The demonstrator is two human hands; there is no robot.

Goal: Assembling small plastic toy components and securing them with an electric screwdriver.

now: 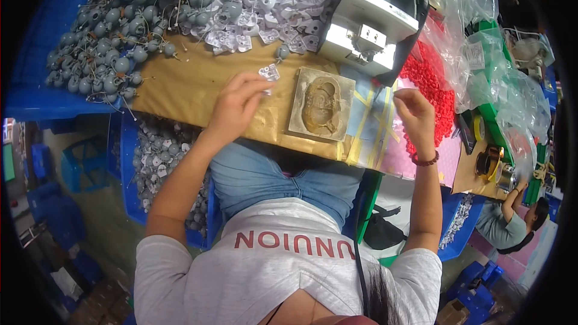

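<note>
My left hand (236,107) is closed in a pinch over the brown-covered bench, its fingertips at a small white plastic piece (269,72) with holes. Part of that piece is hidden behind the fingers. Beyond it lies a single grey ball-shaped part (282,53). Right of this hand, a square metal block (296,108) with a rounded, hollowed recess lies flat on the bench. My right hand (416,115) hovers at the near-left edge of a heap of small red parts (438,93). Its fingers are bent together, and whatever they hold is too small to make out.
Grey ball-shaped parts with wires (114,42) are heaped at the far left, beside a pile of white plastic pieces (259,9). A white machine (376,9) stands behind the block. Tape rolls (487,162) lie at the right. Another person (512,225) sits farther right.
</note>
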